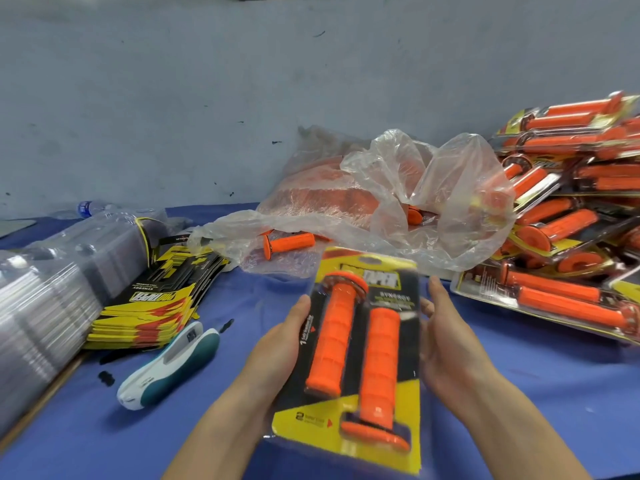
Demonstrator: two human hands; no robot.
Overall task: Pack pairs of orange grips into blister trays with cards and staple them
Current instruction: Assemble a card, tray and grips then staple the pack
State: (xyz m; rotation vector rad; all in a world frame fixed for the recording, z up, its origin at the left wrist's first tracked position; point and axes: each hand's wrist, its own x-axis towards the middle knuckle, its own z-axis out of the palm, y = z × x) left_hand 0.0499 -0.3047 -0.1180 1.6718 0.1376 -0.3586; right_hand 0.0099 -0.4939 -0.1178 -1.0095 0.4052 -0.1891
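Packing workbench, workshop-like: blue-covered table (pixel 519 393), pile of finished blister packs (pixel 568 216), card stack (pixel 156 299) (stapler (pixel 169 365) beside it).

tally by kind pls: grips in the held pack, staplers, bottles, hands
grips in the pack: 2
stapler: 1
bottle: 1
hands: 2, left hand and right hand
total: 6
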